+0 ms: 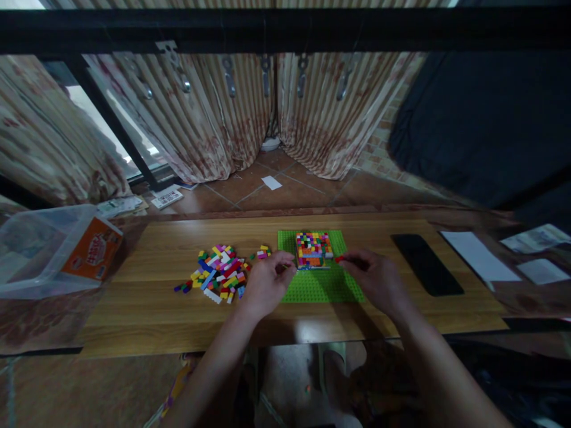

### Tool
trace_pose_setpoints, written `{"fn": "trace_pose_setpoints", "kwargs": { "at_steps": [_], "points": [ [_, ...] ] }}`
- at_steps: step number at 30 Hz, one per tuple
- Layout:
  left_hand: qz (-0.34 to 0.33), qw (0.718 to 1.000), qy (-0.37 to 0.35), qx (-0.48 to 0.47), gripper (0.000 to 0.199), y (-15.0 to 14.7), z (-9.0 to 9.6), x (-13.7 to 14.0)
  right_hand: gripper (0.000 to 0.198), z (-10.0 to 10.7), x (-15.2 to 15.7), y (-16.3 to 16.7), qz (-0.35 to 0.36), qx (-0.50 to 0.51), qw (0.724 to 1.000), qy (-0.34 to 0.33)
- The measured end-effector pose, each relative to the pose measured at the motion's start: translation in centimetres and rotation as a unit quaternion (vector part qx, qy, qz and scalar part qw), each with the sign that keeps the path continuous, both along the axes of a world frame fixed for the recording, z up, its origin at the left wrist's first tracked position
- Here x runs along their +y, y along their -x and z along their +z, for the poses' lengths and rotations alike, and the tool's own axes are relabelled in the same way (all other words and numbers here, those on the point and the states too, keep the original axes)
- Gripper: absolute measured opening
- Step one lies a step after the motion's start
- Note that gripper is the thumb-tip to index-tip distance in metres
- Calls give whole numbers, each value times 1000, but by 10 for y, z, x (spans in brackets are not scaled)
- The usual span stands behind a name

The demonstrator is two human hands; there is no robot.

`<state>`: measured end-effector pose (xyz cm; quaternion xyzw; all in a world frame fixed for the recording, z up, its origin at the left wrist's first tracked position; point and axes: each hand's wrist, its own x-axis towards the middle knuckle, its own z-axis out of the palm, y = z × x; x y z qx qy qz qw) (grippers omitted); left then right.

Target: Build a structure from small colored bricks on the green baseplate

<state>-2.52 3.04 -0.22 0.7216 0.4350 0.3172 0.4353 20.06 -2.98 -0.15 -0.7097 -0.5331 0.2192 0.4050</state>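
Observation:
A block-shaped build of many-coloured toy bricks (pixel 314 245) stands on a green studded baseplate (pixel 321 288) on the wooden table. My right hand (pixel 368 272) is to the right of the build, its thumb and fingertips pinched on a small red brick (pixel 339 258). On the build's left side is my left hand (pixel 270 282), fingers curled together near its front left corner. Whatever may be between those left fingertips is too small to make out. A loose heap of mixed bricks (pixel 220 270) lies left of my left hand, with a few strays beside it.
At the right of the wooden table (pixel 147 315) lies a black flat slab (pixel 426 264). A clear plastic bin with an orange label (pixel 91 249) stands off the left end. White papers (pixel 479 255) lie at the right. A black bar (pixel 285 30) crosses above, before curtains (pixel 191 119).

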Motion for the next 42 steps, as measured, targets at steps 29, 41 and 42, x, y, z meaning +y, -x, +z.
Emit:
{"fn": "trace_pose_setpoints", "kwargs": {
  "at_steps": [29,41,42],
  "points": [
    [-44,995,-39,84,18,-5,-2,1,20,-24,13,2,-14,-9,1000,-3],
    [-40,993,-50,100,19,-4,-2,2,45,-28,21,-5,-21,70,996,55],
    [-41,993,-49,101,19,-4,-2,2,45,-29,22,-4,-24,73,995,59]
  ]
}}
